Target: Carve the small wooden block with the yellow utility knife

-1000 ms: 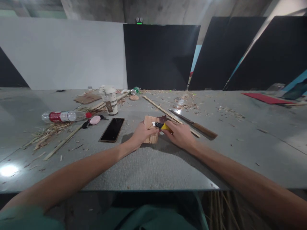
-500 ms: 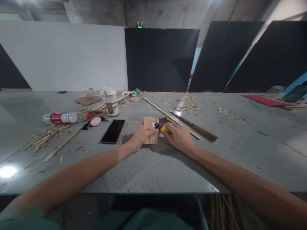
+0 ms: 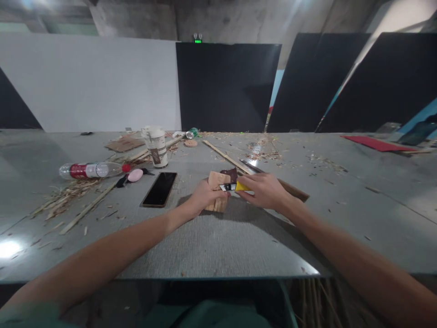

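Note:
A pale wooden block (image 3: pixel 217 178) with cut marks is held just above the table, my left hand (image 3: pixel 201 199) closed round its left side with the thumb across its face. My right hand (image 3: pixel 264 190) grips a yellow utility knife (image 3: pixel 241 186) from the right. Its short blade points left and lies over the block's face, close to my left thumb; whether it touches the wood I cannot tell. Behind the block lies a small dark brown piece (image 3: pixel 229 175), partly hidden.
Left of my hands lies a phone (image 3: pixel 160 189), with a paper cup (image 3: pixel 155 146) behind it. Farther left are a plastic bottle (image 3: pixel 92 170) and wood shavings (image 3: pixel 73 191). A long wooden strip (image 3: pixel 223 156) and a wooden-handled tool (image 3: pixel 294 190) lie behind my right hand.
The knife has turned from slanting to nearly level, and my right hand has shifted slightly right and toward me. The block has tilted a little in my left hand.

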`<state>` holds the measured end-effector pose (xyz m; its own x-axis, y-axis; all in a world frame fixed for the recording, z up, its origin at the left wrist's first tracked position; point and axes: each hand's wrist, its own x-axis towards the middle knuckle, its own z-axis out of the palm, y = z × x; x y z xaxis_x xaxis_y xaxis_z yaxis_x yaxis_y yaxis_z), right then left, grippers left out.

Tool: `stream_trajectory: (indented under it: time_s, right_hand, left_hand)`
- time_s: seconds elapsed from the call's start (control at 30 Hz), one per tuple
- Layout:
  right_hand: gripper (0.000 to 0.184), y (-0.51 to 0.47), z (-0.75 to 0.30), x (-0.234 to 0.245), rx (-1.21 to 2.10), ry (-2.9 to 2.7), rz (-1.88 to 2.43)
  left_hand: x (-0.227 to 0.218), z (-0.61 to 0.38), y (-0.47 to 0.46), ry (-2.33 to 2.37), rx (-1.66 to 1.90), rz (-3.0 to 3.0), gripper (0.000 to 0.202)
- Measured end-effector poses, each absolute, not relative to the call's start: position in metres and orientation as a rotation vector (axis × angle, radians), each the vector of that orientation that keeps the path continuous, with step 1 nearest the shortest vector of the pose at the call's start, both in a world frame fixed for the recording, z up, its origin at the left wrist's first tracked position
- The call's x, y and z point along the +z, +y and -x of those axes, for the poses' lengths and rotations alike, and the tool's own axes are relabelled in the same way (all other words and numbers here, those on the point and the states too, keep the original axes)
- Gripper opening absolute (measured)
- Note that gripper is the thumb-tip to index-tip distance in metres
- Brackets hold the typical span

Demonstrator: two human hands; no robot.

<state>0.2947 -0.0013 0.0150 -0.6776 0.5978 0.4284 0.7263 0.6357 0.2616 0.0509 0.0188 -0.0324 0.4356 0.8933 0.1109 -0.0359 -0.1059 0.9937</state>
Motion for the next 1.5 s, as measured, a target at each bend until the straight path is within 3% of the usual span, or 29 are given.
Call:
stream_trajectory:
  time_s: [0.53, 1.5]
  right_hand:
    - [0.031, -0.0022, -0.2909, 0.0130, -0.665, -2.443, 1.127]
    - [0.029, -0.0031, -0.2913, 0.0167, -0.645, -2.498, 1.063]
  left_hand:
    - [-0.0340, -0.0537, 0.0207, 0.825, 0.967, -1.522, 0.038]
    - [-0.0344, -0.0545, 0.0211, 0.863, 1.018, -1.614, 0.036]
